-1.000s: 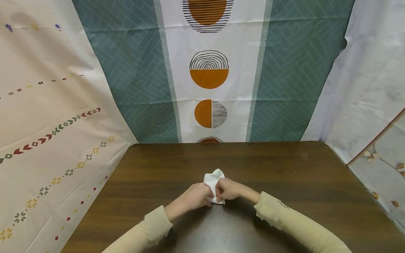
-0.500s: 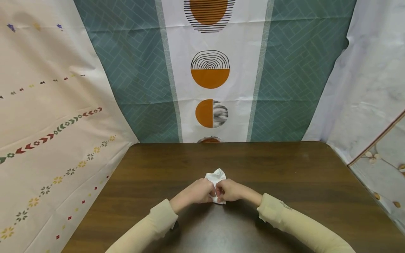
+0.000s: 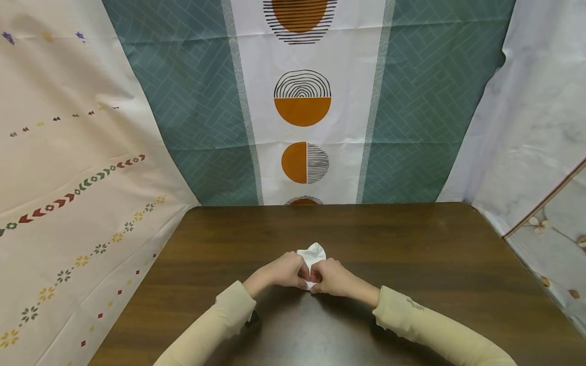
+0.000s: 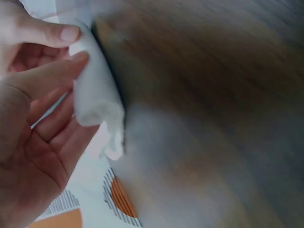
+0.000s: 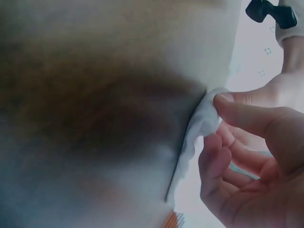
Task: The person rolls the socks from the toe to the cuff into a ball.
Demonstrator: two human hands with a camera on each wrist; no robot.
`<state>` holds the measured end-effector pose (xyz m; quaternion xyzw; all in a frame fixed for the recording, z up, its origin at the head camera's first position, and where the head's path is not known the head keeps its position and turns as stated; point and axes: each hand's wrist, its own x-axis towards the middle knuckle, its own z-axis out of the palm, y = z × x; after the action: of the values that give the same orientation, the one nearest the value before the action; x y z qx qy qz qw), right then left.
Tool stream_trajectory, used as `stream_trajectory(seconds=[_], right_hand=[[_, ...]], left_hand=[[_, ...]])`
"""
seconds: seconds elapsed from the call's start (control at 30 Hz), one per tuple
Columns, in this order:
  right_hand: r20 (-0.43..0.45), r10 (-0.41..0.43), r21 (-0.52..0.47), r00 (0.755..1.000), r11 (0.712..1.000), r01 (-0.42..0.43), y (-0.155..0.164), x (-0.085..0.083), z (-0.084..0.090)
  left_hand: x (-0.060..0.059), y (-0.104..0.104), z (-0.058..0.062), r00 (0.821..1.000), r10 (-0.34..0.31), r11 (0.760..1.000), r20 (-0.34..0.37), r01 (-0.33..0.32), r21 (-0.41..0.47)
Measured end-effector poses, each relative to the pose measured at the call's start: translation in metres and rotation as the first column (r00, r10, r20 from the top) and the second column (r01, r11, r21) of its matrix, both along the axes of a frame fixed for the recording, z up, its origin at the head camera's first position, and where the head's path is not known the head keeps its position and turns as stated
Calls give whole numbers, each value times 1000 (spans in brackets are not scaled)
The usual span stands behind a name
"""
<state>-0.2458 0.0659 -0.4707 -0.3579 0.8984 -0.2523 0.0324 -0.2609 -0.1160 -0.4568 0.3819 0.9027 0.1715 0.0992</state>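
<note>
A small white cloth (image 3: 313, 253) lies on the brown table (image 3: 220, 239), its far end spread out with a raised corner. Its near edge is curled into a thick roll, seen close up as the cloth (image 4: 97, 85) in the left wrist view. My left hand (image 3: 287, 269) pinches the roll from the left, thumb on the near side and fingers behind. From the right, my right hand (image 3: 333, 277) pinches the same roll, its thumb beside the left one. In the right wrist view, the cloth (image 5: 199, 126) trails flat beyond the right hand's fingers. Both hands cover part of the cloth.
A patterned curtain (image 3: 201, 127) hangs behind the table's far edge. Cream fabric (image 3: 68, 178) drapes along the left side, and a marbled sheet (image 3: 540, 152) along the right. A dark wrist mount (image 5: 270, 12) sits at the left sleeve.
My left hand has moved up and in beside the right hand. The cloth's near edge, lying lower before, is now gathered up into a roll between both hands' thumbs and fingers.
</note>
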Motion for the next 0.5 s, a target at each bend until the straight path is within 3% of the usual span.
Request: stream_trajectory(seconds=[0.27, 0.5], right_hand=[[-102, 45, 110, 994, 993, -33, 3, 4, 4], [-130, 156, 93, 979, 985, -145, 5, -4, 2]], left_hand=[[-5, -8, -10, 996, 44, 994, 83, -53, 101], [-6, -11, -11, 988, 58, 988, 145, -78, 134]])
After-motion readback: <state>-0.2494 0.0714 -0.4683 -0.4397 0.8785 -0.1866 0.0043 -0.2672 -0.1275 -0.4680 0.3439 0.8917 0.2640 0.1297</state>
